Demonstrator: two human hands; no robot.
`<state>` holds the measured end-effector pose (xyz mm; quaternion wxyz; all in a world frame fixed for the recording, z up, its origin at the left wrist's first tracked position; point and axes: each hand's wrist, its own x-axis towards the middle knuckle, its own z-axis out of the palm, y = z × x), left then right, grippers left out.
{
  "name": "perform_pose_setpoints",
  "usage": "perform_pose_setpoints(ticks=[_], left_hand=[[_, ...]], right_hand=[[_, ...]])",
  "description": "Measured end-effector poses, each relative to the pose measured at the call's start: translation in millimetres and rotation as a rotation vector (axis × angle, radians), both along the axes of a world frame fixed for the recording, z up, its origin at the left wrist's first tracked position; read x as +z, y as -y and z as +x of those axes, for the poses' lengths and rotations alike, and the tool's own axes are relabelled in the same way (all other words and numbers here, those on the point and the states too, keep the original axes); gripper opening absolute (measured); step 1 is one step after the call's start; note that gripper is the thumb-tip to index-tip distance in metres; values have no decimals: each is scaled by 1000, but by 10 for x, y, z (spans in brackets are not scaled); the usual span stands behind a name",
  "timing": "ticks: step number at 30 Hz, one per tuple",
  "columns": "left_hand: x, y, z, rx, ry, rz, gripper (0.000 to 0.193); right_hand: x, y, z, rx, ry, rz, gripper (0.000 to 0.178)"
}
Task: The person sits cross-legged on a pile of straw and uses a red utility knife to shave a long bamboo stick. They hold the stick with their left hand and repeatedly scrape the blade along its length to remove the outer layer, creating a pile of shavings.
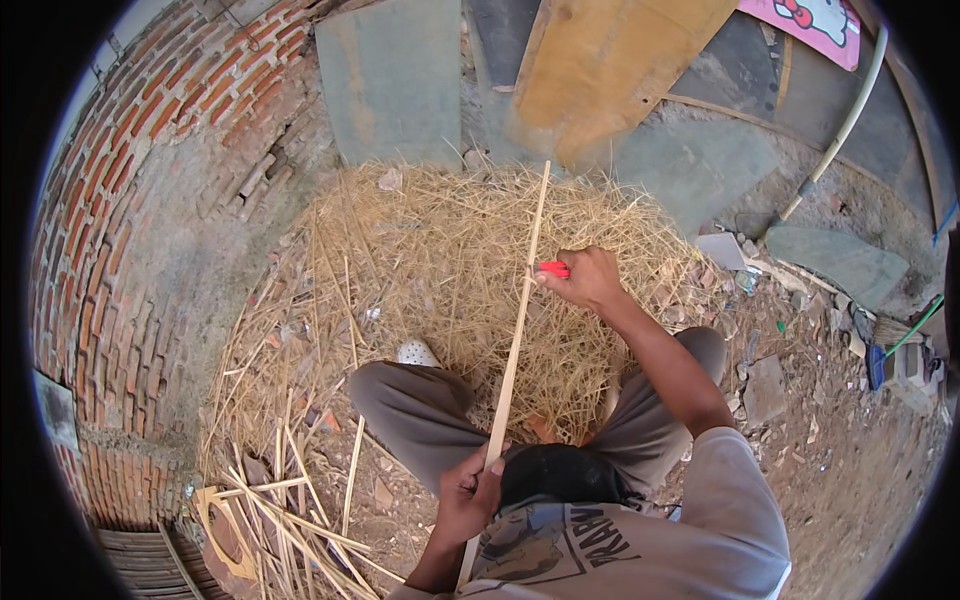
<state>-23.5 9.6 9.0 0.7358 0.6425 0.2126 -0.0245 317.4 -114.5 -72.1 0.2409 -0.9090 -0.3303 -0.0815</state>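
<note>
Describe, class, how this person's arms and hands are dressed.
The left hand and right hand are bare, without gloves. The right sleeve, short and pale grey, ends near the elbow, leaving the right forearm uncovered. The left sleeve barely shows.

Pale tan strip point(514, 350) in left hand point(470, 497), red tool point(555, 269) in right hand point(588, 279), golden straw point(440, 260) beneath right hand, dark-dotted white shoe point(416, 353) beyond left hand, grey trousers point(415, 403) beside it
</note>
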Motion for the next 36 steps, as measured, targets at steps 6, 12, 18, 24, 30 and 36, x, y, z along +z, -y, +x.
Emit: perform_pose_setpoints(ticks=[6, 12, 18, 24, 30, 36], left_hand=[[40, 35, -84, -80, -43, -23, 28], [37, -6, -13, 4, -62, 70, 33], [38, -31, 37, -6, -16, 214, 35], [30, -1, 116, -25, 24, 265, 33], [48, -10, 74, -6, -32, 244, 33], [-13, 7, 17, -43, 12, 207, 32]], right_hand=[[3, 183, 436, -230, -142, 115, 76], [-48, -76, -478, 219, -107, 39, 72], [106, -90, -627, 341, 54, 88, 69], [19, -75, -177, 92, -53, 55, 72], [64, -76, -535, 208, -78, 17, 74], [13, 8, -142, 92, -12, 16, 76]])
